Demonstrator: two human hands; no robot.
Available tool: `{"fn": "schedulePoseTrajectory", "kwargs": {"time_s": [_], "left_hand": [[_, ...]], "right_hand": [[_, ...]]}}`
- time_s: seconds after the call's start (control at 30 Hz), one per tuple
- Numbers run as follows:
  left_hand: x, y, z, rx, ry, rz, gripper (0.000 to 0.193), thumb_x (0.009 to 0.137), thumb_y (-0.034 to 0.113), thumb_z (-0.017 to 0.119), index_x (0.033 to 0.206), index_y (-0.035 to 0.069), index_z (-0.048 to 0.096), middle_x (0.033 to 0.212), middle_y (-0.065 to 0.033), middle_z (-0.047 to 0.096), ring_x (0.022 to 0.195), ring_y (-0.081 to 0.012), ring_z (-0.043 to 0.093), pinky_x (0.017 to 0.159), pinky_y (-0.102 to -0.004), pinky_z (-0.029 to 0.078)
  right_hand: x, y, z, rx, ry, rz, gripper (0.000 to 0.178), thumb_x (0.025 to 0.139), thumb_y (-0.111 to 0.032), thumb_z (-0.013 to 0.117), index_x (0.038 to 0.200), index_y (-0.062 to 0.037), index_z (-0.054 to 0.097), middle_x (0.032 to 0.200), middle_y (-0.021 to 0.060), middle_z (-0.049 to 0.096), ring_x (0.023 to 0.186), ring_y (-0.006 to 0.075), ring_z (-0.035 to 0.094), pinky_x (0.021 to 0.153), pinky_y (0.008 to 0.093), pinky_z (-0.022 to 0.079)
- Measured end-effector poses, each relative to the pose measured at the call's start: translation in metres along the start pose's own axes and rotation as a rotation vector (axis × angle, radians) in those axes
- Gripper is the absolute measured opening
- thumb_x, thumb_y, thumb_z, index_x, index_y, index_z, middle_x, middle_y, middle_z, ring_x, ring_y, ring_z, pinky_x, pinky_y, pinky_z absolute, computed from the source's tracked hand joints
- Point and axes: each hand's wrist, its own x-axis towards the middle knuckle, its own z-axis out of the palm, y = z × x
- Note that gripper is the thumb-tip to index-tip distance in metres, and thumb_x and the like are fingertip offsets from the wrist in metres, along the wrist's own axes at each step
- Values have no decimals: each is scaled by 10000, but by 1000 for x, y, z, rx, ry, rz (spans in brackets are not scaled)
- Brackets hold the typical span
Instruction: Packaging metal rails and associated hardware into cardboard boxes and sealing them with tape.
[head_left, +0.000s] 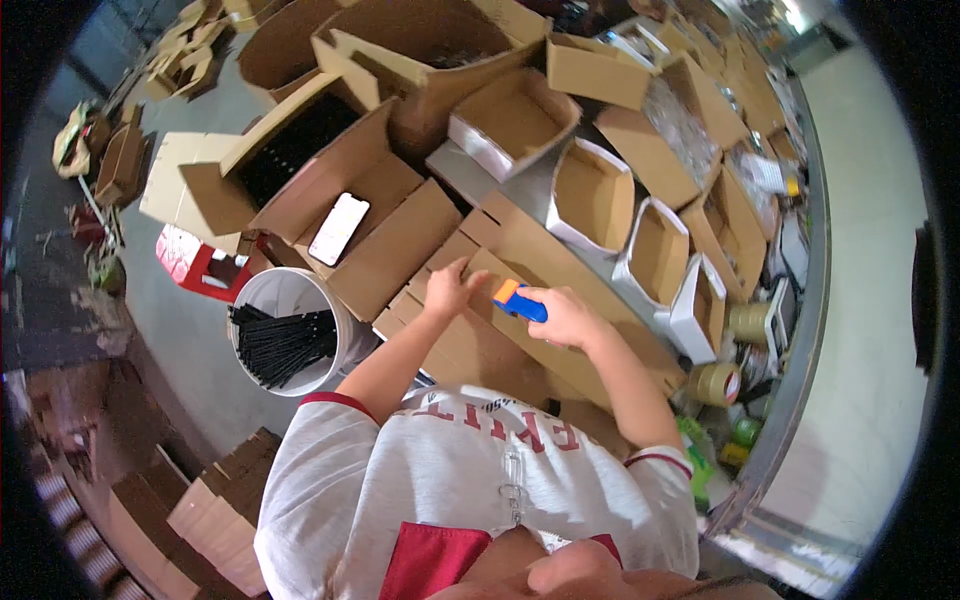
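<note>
My right hand (563, 318) is closed around a small blue hand tool (521, 303) with an orange end; I cannot make out its exact kind. Under it lies a flat brown cardboard sheet (590, 300) with slots cut along its edges. To the left, my left hand (452, 291) rests on the cardboard with thumb and fingers apart and nothing seen in it. The tool's orange end points toward this hand, a short gap away. Cardboard flaps (478, 350) spread below both hands, partly hidden by my forearms.
A phone (339, 229) lies on an open carton at the left. Near it stands a white bucket (282, 285) of black rods (285, 345). White-sided cardboard trays (592, 195) line the right, beside tape rolls (714, 384). A carton (668, 130) holding clear plastic stands farther back.
</note>
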Motion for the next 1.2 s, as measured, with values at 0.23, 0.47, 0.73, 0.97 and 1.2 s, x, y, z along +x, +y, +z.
{"fn": "schedulePoseTrajectory", "kwargs": {"time_s": [0.23,0.47,0.73,0.97,1.2], "left_hand": [[15,-10,-2,83,-128,-22,607,816,463,643,1214,14,554,1045,-216,633,991,-363,603,832,-416,479],[-32,93,42,738,-572,671,933,716,592,652,1430,102,303,1475,-77,306,1366,-313,242,1048,-621,182],[-60,121,93,749,-762,939,961,578,354,769,1401,137,322,1254,-133,439,1228,-318,381,1049,-506,257],[14,93,10,731,-1400,646,737,734,327,730,1359,104,409,1217,-160,528,1128,-322,506,945,-411,409],[-34,160,159,321,-1627,690,730,804,218,691,1404,38,318,1345,-188,470,1270,-298,436,1038,-372,359]], "right_hand": [[-129,94,-8,-50,-57,81,608,638,-192,682,1238,-212,587,1025,163,656,907,341,633,824,422,500],[-191,128,16,-86,16,244,629,650,-267,729,1259,-232,572,1031,158,586,969,332,578,833,408,477],[-245,144,97,562,1328,422,570,837,-195,665,1332,-52,419,1211,144,467,1043,264,513,859,370,452],[-223,76,249,843,1569,1044,691,800,-221,712,1329,32,345,1283,221,419,1183,346,439,995,430,365],[-149,41,234,823,1652,1014,740,810,-240,696,1355,24,270,1310,266,398,1204,397,413,1026,453,323]]}}
